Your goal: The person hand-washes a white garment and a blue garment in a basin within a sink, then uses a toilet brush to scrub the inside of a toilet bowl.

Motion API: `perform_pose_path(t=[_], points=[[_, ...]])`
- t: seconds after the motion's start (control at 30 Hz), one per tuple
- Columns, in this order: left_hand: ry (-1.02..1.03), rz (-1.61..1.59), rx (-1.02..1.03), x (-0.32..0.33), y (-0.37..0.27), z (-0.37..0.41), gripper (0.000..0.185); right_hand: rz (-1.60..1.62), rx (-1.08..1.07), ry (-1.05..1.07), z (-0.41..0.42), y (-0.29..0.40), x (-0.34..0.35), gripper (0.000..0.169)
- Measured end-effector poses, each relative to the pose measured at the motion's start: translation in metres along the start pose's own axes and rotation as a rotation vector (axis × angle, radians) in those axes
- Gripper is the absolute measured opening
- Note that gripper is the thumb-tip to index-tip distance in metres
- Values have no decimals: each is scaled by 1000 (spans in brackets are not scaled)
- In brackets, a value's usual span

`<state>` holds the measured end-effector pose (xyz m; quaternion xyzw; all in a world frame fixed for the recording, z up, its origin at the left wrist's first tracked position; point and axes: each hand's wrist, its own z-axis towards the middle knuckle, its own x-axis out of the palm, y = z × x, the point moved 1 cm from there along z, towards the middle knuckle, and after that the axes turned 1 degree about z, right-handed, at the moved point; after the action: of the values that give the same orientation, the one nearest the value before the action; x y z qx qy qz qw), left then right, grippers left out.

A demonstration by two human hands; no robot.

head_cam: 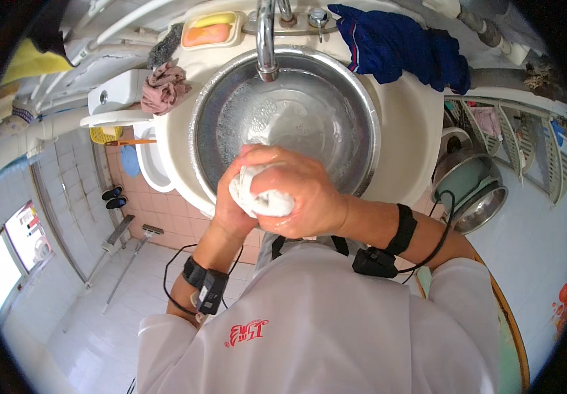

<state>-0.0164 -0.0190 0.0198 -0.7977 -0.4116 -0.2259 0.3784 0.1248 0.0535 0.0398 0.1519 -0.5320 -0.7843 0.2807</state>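
Both of my hands are wrapped around a bunched white cloth (258, 193) above the near side of a steel basin. My left hand (231, 197) grips it from the left, partly hidden behind the cloth. Across the top and right side lies my right hand (308, 192), its fingers curled over the fabric. The metal basin (373, 123) sits in a cream washbasin and holds water with suds (258, 111) mostly on its left. Over its far rim hangs a chrome faucet (266, 44); whether water runs from it I cannot tell.
A dark blue garment (387, 44) lies at the sink's back right. Soap bars fill a dish (209, 30) at the back left, near a pink cloth (165, 88) and a grey scrubber (165, 45). Metal basins (480, 207) stand at right; a toilet (148, 152) is at left.
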Motion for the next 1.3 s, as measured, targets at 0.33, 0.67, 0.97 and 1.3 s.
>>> perform_pose_path(t=[0.33, 0.67, 0.97, 1.3], points=[[381, 1464, 136, -21, -43, 8, 50, -46, -335, 251, 0, -12, 23, 25], [131, 963, -314, -25, -32, 1, 45, -112, -442, 406, -16, -17, 26, 12], [396, 1574, -479, 21, -36, 20, 45, -103, -475, 527, -30, -39, 31, 13], [-182, 330, -495, -4, -4, -3, 59, -26, 38, 99, -21, -26, -10, 13]])
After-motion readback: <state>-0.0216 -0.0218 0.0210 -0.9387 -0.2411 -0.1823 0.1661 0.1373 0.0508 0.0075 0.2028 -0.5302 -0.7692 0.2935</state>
